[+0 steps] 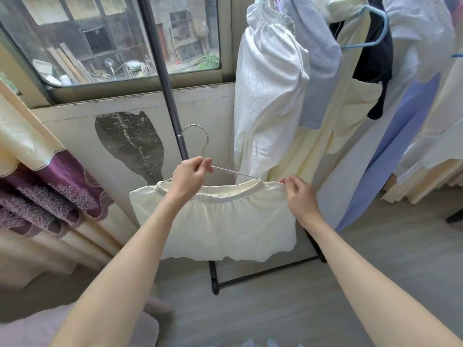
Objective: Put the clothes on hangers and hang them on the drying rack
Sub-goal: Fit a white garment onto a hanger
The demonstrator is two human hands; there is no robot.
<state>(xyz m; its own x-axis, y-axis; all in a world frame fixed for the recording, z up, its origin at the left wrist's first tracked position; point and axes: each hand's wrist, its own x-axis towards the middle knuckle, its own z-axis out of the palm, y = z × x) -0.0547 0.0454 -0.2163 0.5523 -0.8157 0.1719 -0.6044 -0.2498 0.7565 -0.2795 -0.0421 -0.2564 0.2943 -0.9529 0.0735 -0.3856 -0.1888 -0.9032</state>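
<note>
A pair of cream shorts (220,226) with an elastic waistband hangs on a thin metal hanger (200,136) in front of me. My left hand (189,176) pinches the hanger at the base of its hook. My right hand (299,196) grips the right end of the waistband, where the hanger's arm goes inside the fabric. The hook points up, free of the rack. The dark upright pole of the drying rack (162,71) stands just behind the hanger.
Several garments hang on the rack at the right: white trousers (268,83), a cream piece (350,108) on a blue hanger (375,26), a lilac one (400,146). The rack's black foot (250,276) lies on the floor. A window is behind, a curtain (37,171) at left.
</note>
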